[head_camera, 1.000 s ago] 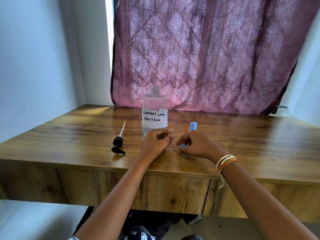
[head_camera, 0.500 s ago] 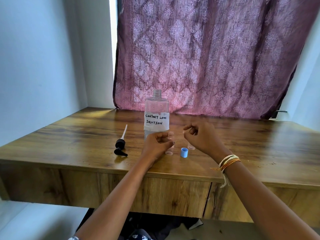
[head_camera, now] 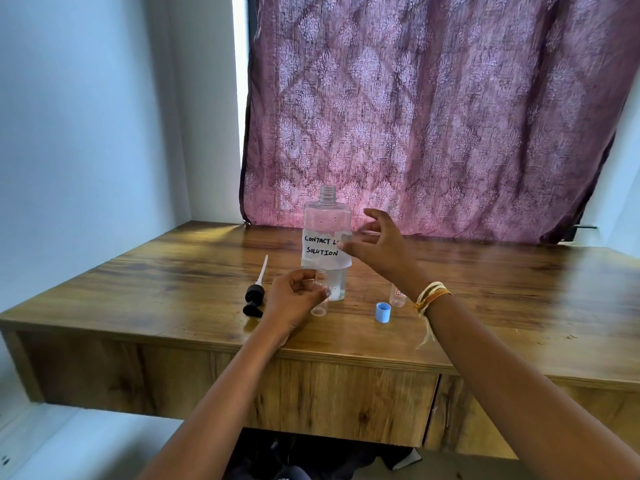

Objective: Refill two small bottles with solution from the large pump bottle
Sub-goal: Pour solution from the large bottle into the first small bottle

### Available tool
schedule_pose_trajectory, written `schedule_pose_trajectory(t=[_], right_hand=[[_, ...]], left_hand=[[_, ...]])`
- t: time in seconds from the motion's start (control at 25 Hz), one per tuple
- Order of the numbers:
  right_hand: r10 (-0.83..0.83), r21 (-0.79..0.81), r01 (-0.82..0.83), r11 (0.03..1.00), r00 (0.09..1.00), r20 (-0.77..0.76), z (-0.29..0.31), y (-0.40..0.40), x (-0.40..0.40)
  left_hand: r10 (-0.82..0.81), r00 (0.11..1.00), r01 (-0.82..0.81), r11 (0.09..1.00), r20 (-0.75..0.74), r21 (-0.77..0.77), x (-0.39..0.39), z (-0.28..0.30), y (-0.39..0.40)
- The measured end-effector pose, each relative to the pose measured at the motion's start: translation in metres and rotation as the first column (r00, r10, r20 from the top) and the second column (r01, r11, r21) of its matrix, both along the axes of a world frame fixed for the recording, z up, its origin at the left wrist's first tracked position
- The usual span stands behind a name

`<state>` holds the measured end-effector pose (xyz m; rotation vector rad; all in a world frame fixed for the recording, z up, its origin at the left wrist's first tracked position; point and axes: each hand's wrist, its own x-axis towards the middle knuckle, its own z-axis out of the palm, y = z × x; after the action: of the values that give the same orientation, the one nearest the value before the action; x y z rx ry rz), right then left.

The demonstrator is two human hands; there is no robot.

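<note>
i am seeing left hand gripping small clear bottle upright on table, right hand hovering beside large bottle, fingers spread apart, blue cap lying near right

Home room, wooden desk against pale wall, patterned pink curtain behind

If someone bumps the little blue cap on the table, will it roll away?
Probably not at first: the blue cap stands on its flat end on the table, so a nudge would likely just slide it. It looks like small, thin plastic, so probably very light and easy to knock over. Once on its round side, it might roll.
</note>
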<state>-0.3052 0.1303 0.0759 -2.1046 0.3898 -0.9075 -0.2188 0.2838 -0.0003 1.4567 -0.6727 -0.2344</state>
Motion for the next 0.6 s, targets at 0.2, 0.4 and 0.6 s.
schedule_pose_trajectory(t=[0.2, 0.4, 0.6], right_hand=[[0.231, 0.179, -0.230, 0.957, 0.973, 0.013, 0.003, 0.006, 0.032], [0.203, 0.117, -0.199, 0.973, 0.979, -0.027, 0.003, 0.002, 0.050], [0.196, 0.074, -0.199, 0.977, 0.979, 0.053, -0.005, -0.006, 0.062]], left_hand=[[0.047, 0.999, -0.047, 0.999, 0.009, -0.018, 0.001, -0.001, 0.006], [0.068, 0.998, -0.068, 0.997, -0.012, -0.044, 0.007, -0.006, 0.004], [0.041, 0.995, -0.047, 0.997, -0.089, -0.059, 0.010, -0.008, 0.000]])
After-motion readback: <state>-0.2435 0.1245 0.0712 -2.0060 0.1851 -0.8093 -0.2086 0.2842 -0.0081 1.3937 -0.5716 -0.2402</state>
